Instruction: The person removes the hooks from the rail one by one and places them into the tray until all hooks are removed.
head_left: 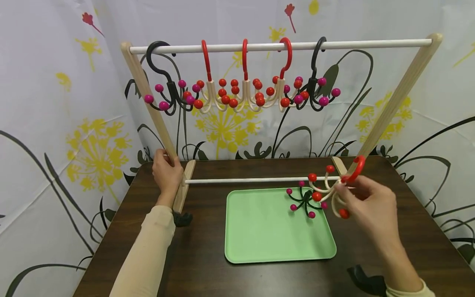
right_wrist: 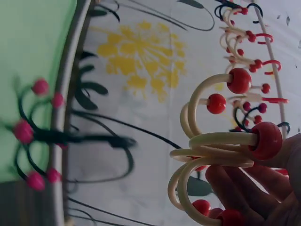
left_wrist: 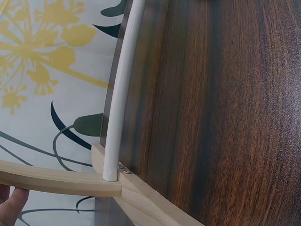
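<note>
My right hand [head_left: 375,206] holds a cream multi-arm hanger [head_left: 331,194] with red ball tips, its red hook [head_left: 358,167] pointing up beside the fingers. In the right wrist view its curved arms [right_wrist: 197,101] fan out from the hand. A black hanger with magenta balls [head_left: 306,199] stands on the green tray [head_left: 267,243], next to the held one. My left hand [head_left: 168,175] grips the left wooden post [head_left: 157,119] of the rack near its foot; fingertips [left_wrist: 13,205] touch the post in the left wrist view.
Several hangers hang from the rack's white top rod [head_left: 352,43]: black ones [head_left: 172,95] at both ends, cream ones with red hooks [head_left: 246,93] between. A white lower rod [head_left: 222,180] runs behind the tray. The rack's right post [head_left: 393,103] rises beyond my right hand. A patterned curtain [head_left: 92,144] backs the dark table [head_left: 200,255].
</note>
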{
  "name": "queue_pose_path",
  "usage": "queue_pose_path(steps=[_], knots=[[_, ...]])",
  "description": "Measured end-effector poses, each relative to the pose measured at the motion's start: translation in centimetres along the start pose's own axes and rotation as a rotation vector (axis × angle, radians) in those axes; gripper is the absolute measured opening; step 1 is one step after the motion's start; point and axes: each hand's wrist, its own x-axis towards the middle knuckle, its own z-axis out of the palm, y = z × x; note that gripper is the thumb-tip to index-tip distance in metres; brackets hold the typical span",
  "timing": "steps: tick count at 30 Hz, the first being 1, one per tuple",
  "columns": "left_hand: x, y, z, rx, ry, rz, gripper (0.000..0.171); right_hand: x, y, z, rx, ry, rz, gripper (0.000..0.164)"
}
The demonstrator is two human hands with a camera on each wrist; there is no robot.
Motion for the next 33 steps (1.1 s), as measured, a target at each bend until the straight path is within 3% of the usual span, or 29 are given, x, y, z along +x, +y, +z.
queue_pose_path(steps=[5, 8, 16, 22, 28, 33], knots=[[0.2, 0.0, -0.1, 0.001, 0.010, 0.007, 0.022, -3.0, 0.5, 3.8, 0.017, -0.041, -0.001, 0.017], [0.2, 0.0, -0.2, 0.005, 0.009, 0.002, 0.022, -4.0, 1.0, 6.3, 0.047, -0.064, -0.045, 0.014], [0.1, 0.2, -0.1, 0.001, 0.004, 0.005, 0.023, -2.7, 2.8, 11.8, 0.002, -0.160, -0.213, 0.014], [-0.1, 0.2, 0.2, -0.002, -0.006, 0.002, 0.022, -1.7, 4.2, 13.6, -0.042, -0.141, -0.169, 0.014], [0.0, 0.2, 0.2, 0.001, 0.001, 0.001, 0.021, -1.9, 5.3, 14.6, -0.081, -0.060, -0.113, 0.015], [0.0, 0.3, 0.1, 0.006, 0.007, -0.002, 0.021, -2.3, 5.8, 15.2, -0.122, -0.058, -0.084, 0.015]])
